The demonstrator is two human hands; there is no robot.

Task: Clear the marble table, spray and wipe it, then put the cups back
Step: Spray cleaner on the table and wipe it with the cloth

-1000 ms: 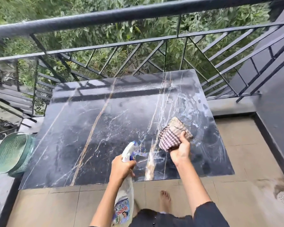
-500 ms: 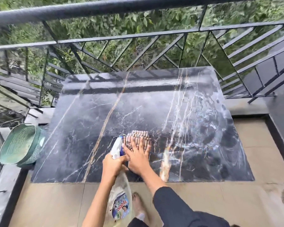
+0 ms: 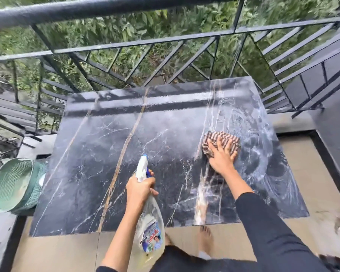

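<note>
The black marble table (image 3: 98, 173) with white and gold veins fills the middle of the view, wet and streaked on its right half. My right hand (image 3: 222, 158) presses a striped brown-and-white cloth (image 3: 224, 139) flat on the table's right side, fingers spread straight. My left hand (image 3: 139, 188) grips the neck of a clear spray bottle (image 3: 150, 226) with a white and blue nozzle, held over the table's front edge, nozzle pointing away from me. No cups are in view.
A green woven basket (image 3: 12, 183) stands tilted at the table's left edge. A black metal railing (image 3: 165, 42) runs behind the table with foliage beyond. A dark wall (image 3: 334, 118) rises on the right. My bare feet stand on beige floor tiles (image 3: 53, 252).
My right hand has swept the cloth from the table's front middle, beside the bottle, out to the right side. The left hand still holds the spray bottle in much the same place.
</note>
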